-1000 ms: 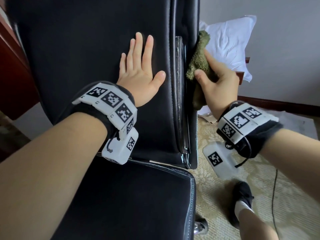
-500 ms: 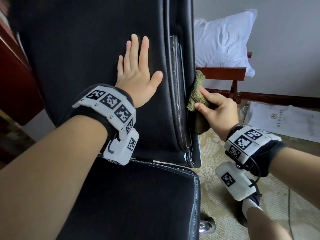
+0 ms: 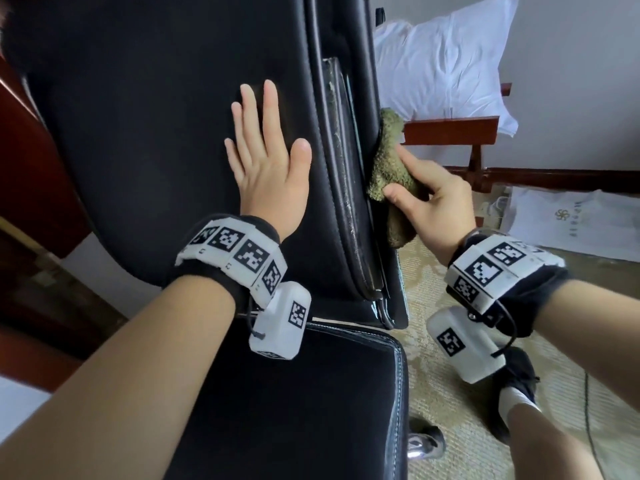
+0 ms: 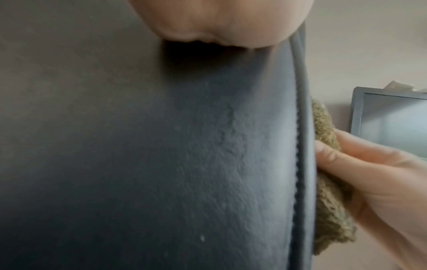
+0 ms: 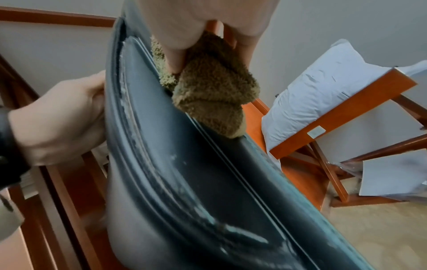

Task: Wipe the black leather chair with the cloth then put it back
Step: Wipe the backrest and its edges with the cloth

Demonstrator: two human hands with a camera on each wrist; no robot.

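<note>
The black leather chair [image 3: 156, 133] fills the left and middle of the head view, backrest upright over the seat [image 3: 294, 410]. My left hand [image 3: 266, 157] lies flat on the front of the backrest, fingers straight. My right hand [image 3: 426, 199] grips a bunched olive-green cloth [image 3: 389, 161] and presses it against the backrest's right side edge. The left wrist view shows the leather [image 4: 161, 146] with the cloth [image 4: 328, 164] behind its piped edge. In the right wrist view the cloth [image 5: 212, 95] sits on the chair's edge [image 5: 184, 164], thumb across it.
A white pillow [image 3: 446, 67] lies on a reddish wooden chair [image 3: 450, 129] to the right. A white paper bag [image 3: 571, 223] lies on the patterned carpet [image 3: 433, 358]. My black shoe [image 3: 516, 382] stands by the chair, and a castor [image 3: 422, 445] shows below the seat.
My right hand slid the cloth down the backrest's right edge, then back up a little. The left hand stayed flat on the backrest.
</note>
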